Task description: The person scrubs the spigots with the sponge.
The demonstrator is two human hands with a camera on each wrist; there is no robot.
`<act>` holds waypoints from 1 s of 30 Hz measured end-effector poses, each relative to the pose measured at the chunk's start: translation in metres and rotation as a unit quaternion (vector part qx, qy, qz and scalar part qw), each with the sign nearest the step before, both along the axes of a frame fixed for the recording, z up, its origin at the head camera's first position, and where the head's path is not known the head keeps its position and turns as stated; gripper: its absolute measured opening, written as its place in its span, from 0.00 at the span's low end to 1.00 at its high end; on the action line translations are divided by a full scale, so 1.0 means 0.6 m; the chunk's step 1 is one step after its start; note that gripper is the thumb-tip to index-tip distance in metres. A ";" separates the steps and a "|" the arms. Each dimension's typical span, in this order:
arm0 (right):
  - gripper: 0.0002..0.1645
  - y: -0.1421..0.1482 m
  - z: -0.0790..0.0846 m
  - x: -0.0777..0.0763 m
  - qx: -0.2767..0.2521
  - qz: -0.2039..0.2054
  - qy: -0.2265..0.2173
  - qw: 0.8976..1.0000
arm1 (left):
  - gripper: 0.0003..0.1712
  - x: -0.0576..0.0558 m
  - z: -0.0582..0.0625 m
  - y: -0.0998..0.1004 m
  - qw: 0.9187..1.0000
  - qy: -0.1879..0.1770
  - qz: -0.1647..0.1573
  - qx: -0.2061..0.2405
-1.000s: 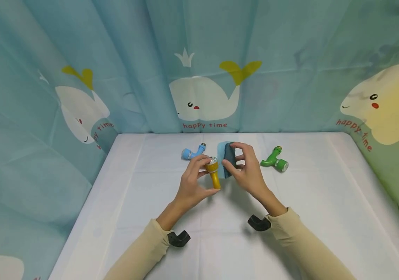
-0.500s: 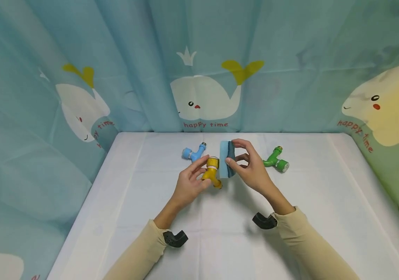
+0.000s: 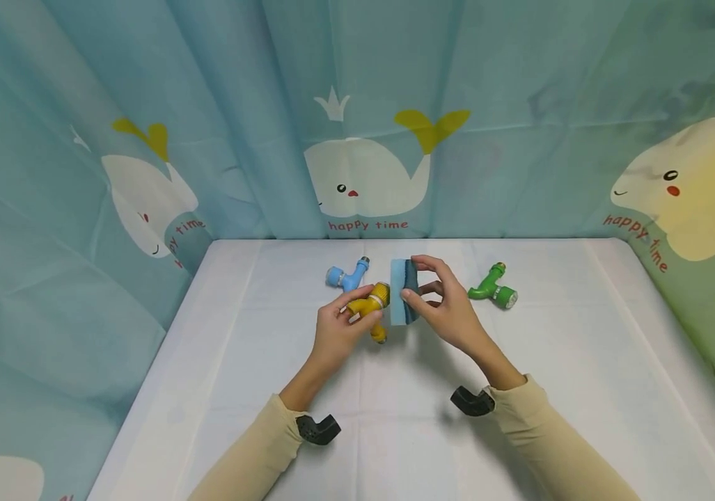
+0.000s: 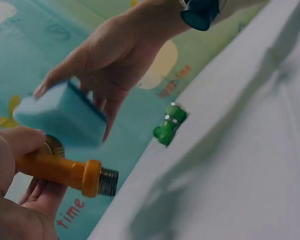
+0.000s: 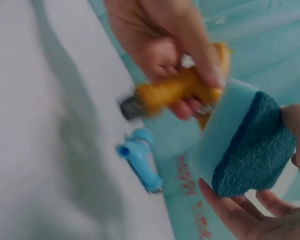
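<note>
My left hand [image 3: 335, 335] pinches a yellow faucet [image 3: 377, 299] between thumb and fingers, lifted over the table, its threaded end [image 4: 108, 181] pointing outward. Just to its right, my right hand [image 3: 448, 306] grips a light-blue sponge [image 3: 398, 292] with a dark-blue scouring side [image 5: 257, 150]. The thumb and fingers hold the scouring side, while the soft face is turned to the faucet. In the right wrist view the sponge's soft face meets the faucet's knob end; whether it presses there is unclear.
A blue faucet [image 3: 347, 276] lies on the white table [image 3: 257, 348] behind my left hand. To the right of my right hand lies a green faucet [image 3: 493, 287]. A whale-print curtain [image 3: 238, 139] hangs around the far and left sides.
The yellow faucet has been turned in my left hand, from pointing its knob up to tilting it toward the sponge. The sponge shifted slightly and stays in my right hand.
</note>
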State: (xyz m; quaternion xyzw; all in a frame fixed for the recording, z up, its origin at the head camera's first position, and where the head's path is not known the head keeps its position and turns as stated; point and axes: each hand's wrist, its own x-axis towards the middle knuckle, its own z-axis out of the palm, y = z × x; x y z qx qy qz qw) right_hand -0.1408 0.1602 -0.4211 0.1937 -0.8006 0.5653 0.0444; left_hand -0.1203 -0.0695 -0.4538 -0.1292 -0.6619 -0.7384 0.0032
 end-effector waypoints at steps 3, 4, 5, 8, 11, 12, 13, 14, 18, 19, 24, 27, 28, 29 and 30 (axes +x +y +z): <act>0.33 0.022 0.009 -0.004 -0.021 0.017 -0.002 1.000 | 0.20 0.000 0.000 -0.003 0.999 -0.031 0.013 0.025; 0.33 0.029 0.012 -0.006 -0.031 0.026 -0.004 0.999 | 0.19 -0.001 0.001 -0.005 0.999 -0.039 0.012 0.033; 0.32 0.035 0.015 -0.007 -0.041 0.037 -0.008 0.998 | 0.18 -0.001 0.002 -0.007 0.998 -0.046 0.007 0.043; 0.32 0.043 0.020 -0.008 -0.049 0.093 -0.023 0.994 | 0.17 -0.001 0.008 -0.012 0.996 -0.047 -0.020 0.069; 0.32 0.041 0.018 -0.005 -0.020 0.133 -0.033 0.990 | 0.19 -0.001 0.014 -0.018 0.994 -0.036 -0.056 0.087; 0.32 0.041 0.016 -0.004 -0.003 0.135 -0.030 0.990 | 0.20 -0.002 0.015 -0.019 0.993 -0.033 -0.066 0.094; 0.32 0.041 0.013 -0.003 0.010 0.131 -0.025 0.991 | 0.22 -0.002 0.015 -0.020 0.992 -0.031 -0.073 0.099; 0.32 0.042 0.011 -0.002 0.018 0.121 -0.019 0.992 | 0.25 -0.002 0.016 -0.021 0.991 -0.028 -0.077 0.102; 0.32 0.042 0.013 0.005 -0.006 0.094 -0.001 0.996 | 0.29 -0.004 0.017 -0.021 0.992 -0.019 -0.066 0.106; 0.32 0.040 0.015 0.007 -0.022 0.096 0.003 0.995 | 0.29 -0.004 0.017 -0.020 0.993 -0.016 -0.059 0.104; 0.33 0.024 0.016 0.018 -0.039 0.097 0.005 0.994 | 0.29 -0.004 0.018 -0.018 0.996 0.000 -0.018 0.087; 0.33 0.023 0.003 0.020 -0.007 0.070 -0.010 0.997 | 0.28 -0.004 0.017 -0.018 0.997 0.001 -0.006 0.075; 0.32 0.024 -0.002 0.020 0.001 0.058 -0.011 0.998 | 0.28 -0.005 0.016 -0.018 0.997 -0.001 -0.005 0.072; 0.32 0.025 -0.005 0.019 0.001 0.047 -0.011 0.999 | 0.27 -0.005 0.015 -0.019 0.998 -0.002 -0.006 0.070; 0.32 0.025 -0.006 0.019 -0.008 0.042 -0.008 0.999 | 0.26 -0.006 0.014 -0.019 0.998 -0.002 -0.007 0.068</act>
